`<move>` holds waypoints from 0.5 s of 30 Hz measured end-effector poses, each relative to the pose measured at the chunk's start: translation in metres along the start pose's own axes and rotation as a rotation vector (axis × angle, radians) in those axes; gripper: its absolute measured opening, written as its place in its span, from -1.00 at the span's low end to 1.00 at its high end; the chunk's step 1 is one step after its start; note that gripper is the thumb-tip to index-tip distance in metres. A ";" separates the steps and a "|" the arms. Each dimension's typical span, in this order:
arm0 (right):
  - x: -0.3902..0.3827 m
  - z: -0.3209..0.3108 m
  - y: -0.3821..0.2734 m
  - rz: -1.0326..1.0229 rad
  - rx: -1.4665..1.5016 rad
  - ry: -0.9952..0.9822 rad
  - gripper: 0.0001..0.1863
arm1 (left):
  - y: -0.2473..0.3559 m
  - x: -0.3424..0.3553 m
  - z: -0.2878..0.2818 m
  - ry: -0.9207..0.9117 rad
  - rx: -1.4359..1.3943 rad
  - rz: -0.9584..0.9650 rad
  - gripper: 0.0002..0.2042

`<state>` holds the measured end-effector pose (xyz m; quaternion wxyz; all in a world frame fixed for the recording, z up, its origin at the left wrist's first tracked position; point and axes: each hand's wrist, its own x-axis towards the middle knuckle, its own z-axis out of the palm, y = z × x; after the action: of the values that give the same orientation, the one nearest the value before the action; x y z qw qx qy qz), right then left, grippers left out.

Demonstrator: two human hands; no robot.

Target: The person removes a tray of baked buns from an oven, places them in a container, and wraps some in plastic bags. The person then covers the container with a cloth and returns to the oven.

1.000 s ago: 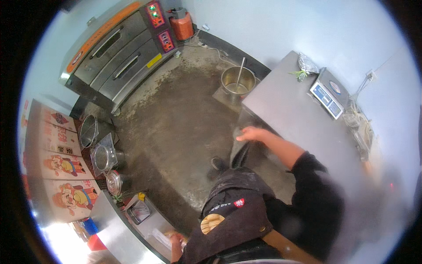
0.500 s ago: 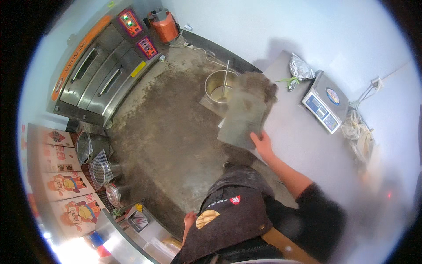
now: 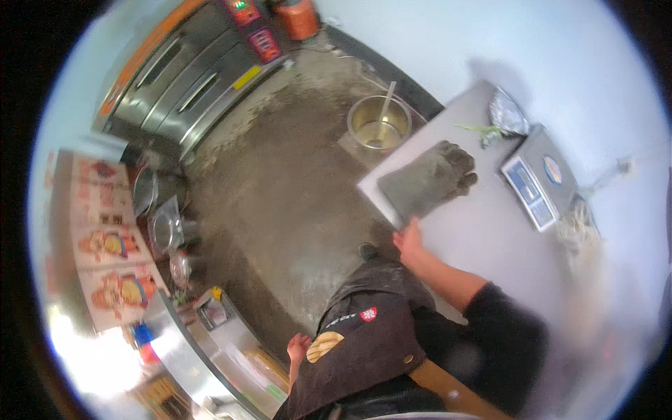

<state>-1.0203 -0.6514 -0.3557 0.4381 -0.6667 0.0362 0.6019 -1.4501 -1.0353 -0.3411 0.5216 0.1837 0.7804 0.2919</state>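
Note:
A long grey-green work glove (image 3: pixel 427 180) lies flat on the pale table (image 3: pixel 483 245). Its darker, dirty finger end points toward the wall, and its cuff reaches the table's left edge. Right by the cuff's near corner is my right hand (image 3: pixel 413 246), empty, its thumb and fingers apart; whether a fingertip still touches the glove is too blurred to tell. Low on the left, beside my dark apron (image 3: pixel 378 350), hangs my left hand (image 3: pixel 299 346). Its fingers are loosely bent and a little apart, with nothing visible in them.
A metal pot (image 3: pixel 380 122) with a long handle sticking out stands beyond the table's left corner. On the table are a digital scale (image 3: pixel 535 178) and a foil-wrapped bundle (image 3: pixel 507 112). A steel deck oven (image 3: pixel 182 84) stands far left, with lidded pots (image 3: pixel 157 189) nearer along that side.
The glove, held up in my right hand before, now lies on the table. My right hand has let go and drawn slightly back. The view has shifted a little.

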 end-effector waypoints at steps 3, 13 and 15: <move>-0.075 -0.010 0.038 0.167 -0.213 -0.143 -0.35 | -0.055 -0.094 0.039 0.243 -0.434 -0.324 -0.62; -0.133 0.010 0.074 0.042 -1.398 -1.127 -0.64 | -0.176 -0.263 0.259 0.497 -0.942 -0.545 -0.62; -0.150 0.011 0.093 -0.012 -1.480 -1.206 -0.65 | -0.214 -0.306 0.299 0.642 -1.049 -0.601 -0.62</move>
<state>-1.1231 -0.7734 -0.2801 -0.1467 -0.3523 -0.5892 0.7122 -1.0522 -1.3009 -0.3485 0.3428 -0.4136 0.6689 0.5138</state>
